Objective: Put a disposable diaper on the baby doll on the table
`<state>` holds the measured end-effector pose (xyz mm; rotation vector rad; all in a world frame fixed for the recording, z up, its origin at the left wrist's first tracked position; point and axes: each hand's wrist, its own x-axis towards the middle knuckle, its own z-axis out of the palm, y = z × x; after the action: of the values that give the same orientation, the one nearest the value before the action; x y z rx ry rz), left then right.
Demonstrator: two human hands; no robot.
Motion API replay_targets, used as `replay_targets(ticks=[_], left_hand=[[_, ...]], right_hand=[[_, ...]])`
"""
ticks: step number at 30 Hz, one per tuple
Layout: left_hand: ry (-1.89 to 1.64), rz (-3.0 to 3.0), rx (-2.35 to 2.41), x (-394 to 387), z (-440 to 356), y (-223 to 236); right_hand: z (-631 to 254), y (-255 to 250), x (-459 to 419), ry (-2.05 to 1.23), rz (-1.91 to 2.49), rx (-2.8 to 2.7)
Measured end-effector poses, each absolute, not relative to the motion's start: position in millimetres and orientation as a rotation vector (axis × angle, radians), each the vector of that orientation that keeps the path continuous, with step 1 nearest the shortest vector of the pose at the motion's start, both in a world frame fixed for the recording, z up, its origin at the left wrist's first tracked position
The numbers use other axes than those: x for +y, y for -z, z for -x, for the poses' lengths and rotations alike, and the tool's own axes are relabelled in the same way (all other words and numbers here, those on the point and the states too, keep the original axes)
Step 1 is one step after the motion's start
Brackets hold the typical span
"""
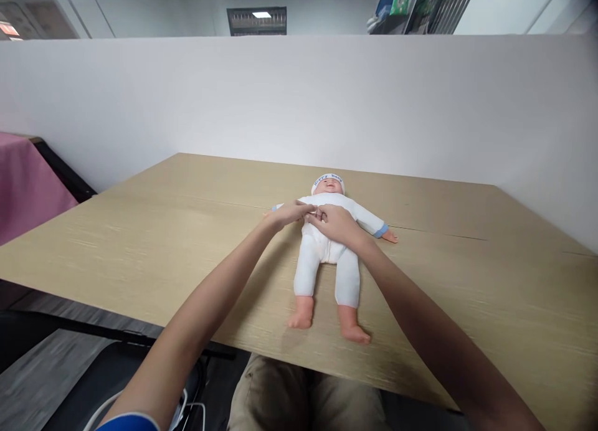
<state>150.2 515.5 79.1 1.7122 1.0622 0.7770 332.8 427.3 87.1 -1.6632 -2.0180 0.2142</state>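
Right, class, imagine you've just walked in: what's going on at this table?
A person is handling a baby doll in white clothing, which lies on its back on a wooden table. Its head is away from the person and its feet point towards them. The left hand and right hand meet over the doll's front, fingers close together. Whether they grip the clothing or only touch it is too small to tell.

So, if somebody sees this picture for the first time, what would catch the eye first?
Probably the doll in white, lying face up on the table, feet toward the viewer. Next, the left hand and right hand, close together at its torso. At the far left, a pink cloth also stands out.
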Motion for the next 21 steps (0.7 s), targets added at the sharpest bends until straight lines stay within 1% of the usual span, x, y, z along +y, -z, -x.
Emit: replay_targets(ticks=[3,9,15,18,21], left_hand=[[-0.769,-1.694,0.987,511,-171,-73],[-0.998,-1.684,1.027,499,-169,-48],[-0.978,-1.815,0.88,501,-162,-35],[-1.054,-1.793,0.983,496,-166,-37],[-1.257,-1.78,1.229,470,-170,-47]], right_hand=[[-335,-80,431,-0.165,1.666,-1.966],[-335,-62,433,-0.056,1.662,-1.845],[-334,-55,430,-0.002,1.632,-1.703],[-334,-60,425,0.001,1.569,-1.597],[-333,-70,408,-0.012,1.454,-1.544]])
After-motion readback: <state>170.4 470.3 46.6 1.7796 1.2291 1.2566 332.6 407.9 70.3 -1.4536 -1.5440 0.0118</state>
